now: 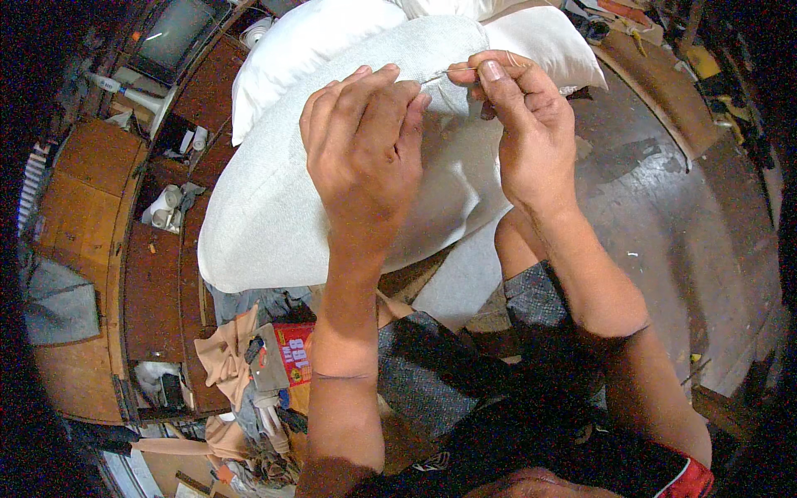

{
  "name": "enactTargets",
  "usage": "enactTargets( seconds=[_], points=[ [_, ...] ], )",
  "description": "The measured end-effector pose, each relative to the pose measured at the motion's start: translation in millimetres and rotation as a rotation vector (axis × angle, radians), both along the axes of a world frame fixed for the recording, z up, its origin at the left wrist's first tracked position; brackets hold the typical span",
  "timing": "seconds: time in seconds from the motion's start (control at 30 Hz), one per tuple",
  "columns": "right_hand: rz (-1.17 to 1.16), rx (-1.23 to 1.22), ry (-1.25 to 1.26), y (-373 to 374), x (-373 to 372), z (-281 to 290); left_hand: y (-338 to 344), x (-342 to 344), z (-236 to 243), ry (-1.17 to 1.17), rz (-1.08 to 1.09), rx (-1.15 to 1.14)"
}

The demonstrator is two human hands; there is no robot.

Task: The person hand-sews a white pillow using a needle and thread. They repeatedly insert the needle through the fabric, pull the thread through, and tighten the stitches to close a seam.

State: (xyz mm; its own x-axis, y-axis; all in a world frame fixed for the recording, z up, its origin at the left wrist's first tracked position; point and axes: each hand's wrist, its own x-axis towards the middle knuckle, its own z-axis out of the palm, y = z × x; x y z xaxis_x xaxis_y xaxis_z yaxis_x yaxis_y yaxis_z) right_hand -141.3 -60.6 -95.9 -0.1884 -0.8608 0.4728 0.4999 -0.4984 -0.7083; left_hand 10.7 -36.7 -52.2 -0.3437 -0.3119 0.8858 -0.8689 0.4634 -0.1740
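Note:
My left hand (361,137) is raised over a large light-grey fabric cushion (266,207), its thumb and forefinger closed on one end of a thin needle (435,76). Facing it, my right hand (531,124) pinches a fine thread (462,70) in line with the needle's other end. A pale loop of thread (516,58) stands out above the right fingers. Whether the thread passes through the eye is too small to tell. The cushion lies in front of my knees, and both hands are above its far part.
White pillows (311,46) lie behind the cushion. At left stands a brown wooden cabinet (154,290) with open shelves. Crumpled cloths (228,353) and a red printed package (293,353) lie by my left forearm. Grey floor (647,224) extends to the right.

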Motion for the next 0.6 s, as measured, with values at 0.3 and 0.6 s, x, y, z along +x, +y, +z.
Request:
enactTargets(
  seconds=[0.3, 0.6],
  points=[
    [0.137, 0.118, -0.129, 1.0, -1.2, 3.0, -1.2, 0.5, -1.7, 0.054, -0.092, -0.017],
    [0.374, 0.312, -0.235, 0.1, -8.4, 4.3, 3.6, -4.9, 2.4, 0.083, -0.002, 0.000]
  ],
)
